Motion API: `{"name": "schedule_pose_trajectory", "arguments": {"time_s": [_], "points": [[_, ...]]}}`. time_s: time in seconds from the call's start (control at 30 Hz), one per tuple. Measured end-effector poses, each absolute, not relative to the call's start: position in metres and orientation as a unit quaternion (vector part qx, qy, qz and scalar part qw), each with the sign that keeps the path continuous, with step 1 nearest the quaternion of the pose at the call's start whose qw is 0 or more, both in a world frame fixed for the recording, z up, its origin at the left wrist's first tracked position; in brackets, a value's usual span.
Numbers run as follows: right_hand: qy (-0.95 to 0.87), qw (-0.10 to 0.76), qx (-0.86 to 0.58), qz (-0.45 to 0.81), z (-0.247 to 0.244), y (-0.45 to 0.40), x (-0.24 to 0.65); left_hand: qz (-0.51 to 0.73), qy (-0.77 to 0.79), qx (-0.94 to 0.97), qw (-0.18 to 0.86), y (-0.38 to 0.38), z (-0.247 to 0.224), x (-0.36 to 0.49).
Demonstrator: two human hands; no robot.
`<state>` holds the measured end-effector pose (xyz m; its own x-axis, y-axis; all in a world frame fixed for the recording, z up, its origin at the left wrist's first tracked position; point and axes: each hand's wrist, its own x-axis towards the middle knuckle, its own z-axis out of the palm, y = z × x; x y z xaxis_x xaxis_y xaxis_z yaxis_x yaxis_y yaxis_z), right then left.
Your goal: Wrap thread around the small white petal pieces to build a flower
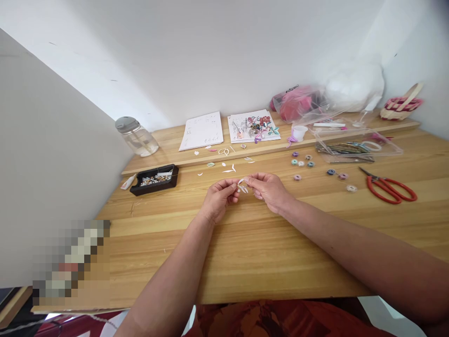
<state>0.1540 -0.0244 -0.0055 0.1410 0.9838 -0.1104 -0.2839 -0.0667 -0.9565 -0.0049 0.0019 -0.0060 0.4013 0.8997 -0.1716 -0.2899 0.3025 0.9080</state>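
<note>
Over the middle of the table, my left hand and my right hand meet with thumbs and fingers pinched. Between the fingertips are small white petal-shaped pieces; a curved one spans from one hand to the other, and a few more hang just below. How they join is too small to make out. Beyond my hands lie more loose pieces: a white branched sliver, a small greenish leaf shape and a cream leaf-shaped outline.
At left stand a black tray of beads, a small white tube and a clear jar. Right of my hands are several thread spools, red-handled scissors and a clear plastic box. Paper sheets lie on the raised back shelf.
</note>
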Motion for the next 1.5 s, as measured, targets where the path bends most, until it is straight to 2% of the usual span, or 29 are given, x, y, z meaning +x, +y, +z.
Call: {"name": "schedule_pose_trajectory", "arguments": {"time_s": [1.5], "points": [[-0.375, 0.554, -0.478, 0.57, -0.0018, -0.0261, 0.1534, 0.42, 0.358, 0.417, 0.722, 0.0018, -0.006, -0.0047]]}}
